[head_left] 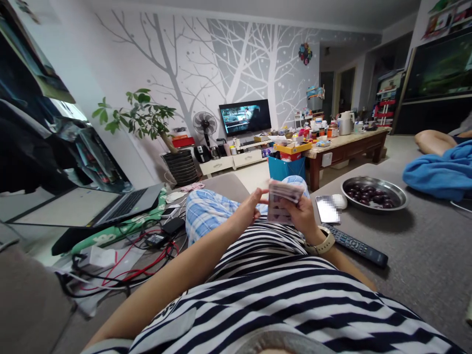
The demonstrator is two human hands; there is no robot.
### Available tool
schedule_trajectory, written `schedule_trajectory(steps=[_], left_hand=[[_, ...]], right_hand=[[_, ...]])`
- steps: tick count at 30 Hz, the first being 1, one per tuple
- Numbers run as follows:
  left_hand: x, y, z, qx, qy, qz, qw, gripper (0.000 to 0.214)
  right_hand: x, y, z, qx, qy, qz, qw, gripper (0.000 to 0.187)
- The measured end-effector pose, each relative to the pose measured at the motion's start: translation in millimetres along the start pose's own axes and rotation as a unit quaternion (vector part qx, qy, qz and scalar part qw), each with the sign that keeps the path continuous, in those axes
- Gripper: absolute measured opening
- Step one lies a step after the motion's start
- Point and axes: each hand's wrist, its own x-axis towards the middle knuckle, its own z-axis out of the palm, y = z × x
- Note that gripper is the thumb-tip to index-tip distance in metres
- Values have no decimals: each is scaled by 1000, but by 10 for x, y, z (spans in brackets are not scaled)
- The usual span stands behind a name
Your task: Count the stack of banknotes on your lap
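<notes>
A stack of pinkish paper notes that look like banknotes [279, 205] is held up above my lap. My right hand [303, 212] is closed around its right side, thumb across the front. At the left edge, my left hand [252, 206] reaches in with its forefinger and another fingertip touching the notes, the remaining fingers curled. The fingertips behind the stack are hidden. Close to my right wrist, which wears a pale watch [326, 240], lie a black remote control [356, 246], a phone [327, 210] and a white mouse [339, 201].
On the right of the sofa sit a steel bowl [401, 199] of dark round fruit and a blue cloth [438, 172]; another person's leg [433, 142] shows behind. To the left are a laptop [125, 204] and tangled cables [136, 270]. A cluttered wooden table [354, 143] stands ahead.
</notes>
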Motion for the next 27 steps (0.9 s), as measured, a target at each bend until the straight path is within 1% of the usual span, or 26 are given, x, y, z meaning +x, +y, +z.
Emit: schedule_trajectory(steps=[2, 3, 4, 6, 7, 10, 12, 14, 16, 18, 22, 24, 25, 27], left_hand=[[74, 64, -20, 26, 15, 41, 999, 38], [100, 95, 6, 39, 9, 54, 998, 41], [116, 116, 51, 50, -10, 61, 997, 44], [123, 114, 170, 56, -80, 46, 994, 49], [117, 85, 226, 47, -109, 30, 992, 50], [87, -85, 300, -22, -119, -3, 993, 43], [68, -221, 259, -88, -135, -17, 987, 46], [49, -329, 178, -138, -144, -21, 980, 58], [29, -387, 98, -166, -130, -20, 977, 68], [8, -396, 44, -178, -111, -12, 978, 75], [-22, -329, 17, -210, -49, 49, 975, 81], [-26, -287, 17, -231, -20, 74, 970, 81], [-27, -267, 15, -240, -6, 82, 967, 80], [-25, -230, 0, -256, 23, 93, 962, 77]], right_hand=[[43, 23, -5, 101, 40, 99, 989, 34], [64, 22, 7, 150, 41, 137, 978, 38], [79, 14, 27, 192, 31, 171, 966, 42], [75, -5, 83, 258, -2, 225, 940, 45], [53, -11, 114, 282, -19, 246, 927, 46], [-69, 10, 196, 327, -59, 292, 897, 43], [-162, 48, 239, 337, -65, 320, 883, 40], [-233, 87, 277, 340, -66, 344, 873, 39], [-279, 117, 315, 345, -70, 358, 865, 42], [-304, 137, 350, 347, -85, 372, 857, 43], [-329, 172, 395, 335, -114, 399, 846, 38], [-339, 188, 401, 323, -119, 399, 850, 40], [-343, 193, 400, 312, -121, 394, 856, 42], [-352, 189, 387, 276, -129, 366, 879, 44]])
